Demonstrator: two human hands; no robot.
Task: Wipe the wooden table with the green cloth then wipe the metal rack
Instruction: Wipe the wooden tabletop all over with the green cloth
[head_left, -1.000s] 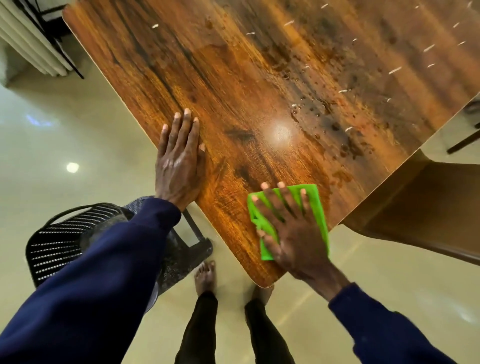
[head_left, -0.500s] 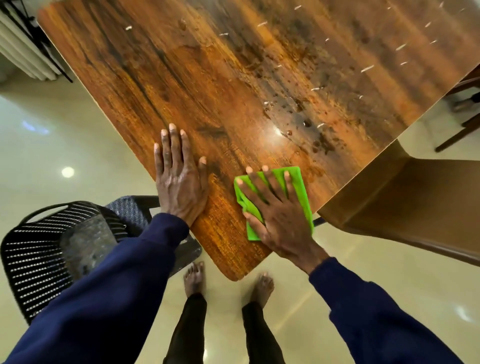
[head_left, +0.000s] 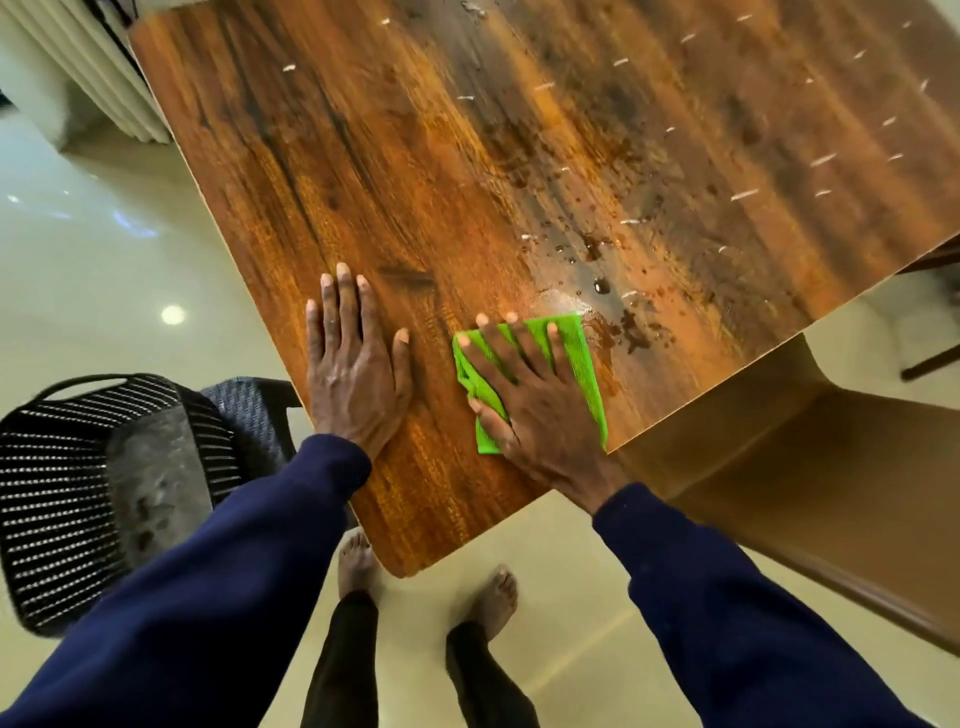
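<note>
A black mesh chair stands on the pale floor at 8 o'clock from the left hand, much as it did half a second ago. The left hand stays flat on the wooden desk near its left edge, fingers straight and close together, holding nothing. At 6 o'clock from it, below the desk's rounded corner, the person's bare feet stand on the floor. The green cloth lies at 3 o'clock from the left hand, close beside its thumb and up against the desk's right edge. The right hand presses it down with straight, spread fingers and does not grip it. The main change is here: a second ago the cloth sat close to the desk's corner, and it has since slid away from that corner along the right edge toward 12 o'clock. Its far edge now reaches the shiny wet patch, and the dark droplets at 1 o'clock from the cloth are just beside it, where half a second ago they were clearly apart. White flecks remain scattered over the far side of the desk. A brown chair sits at 4 o'clock from the cloth, tucked against the desk's right edge.
</note>
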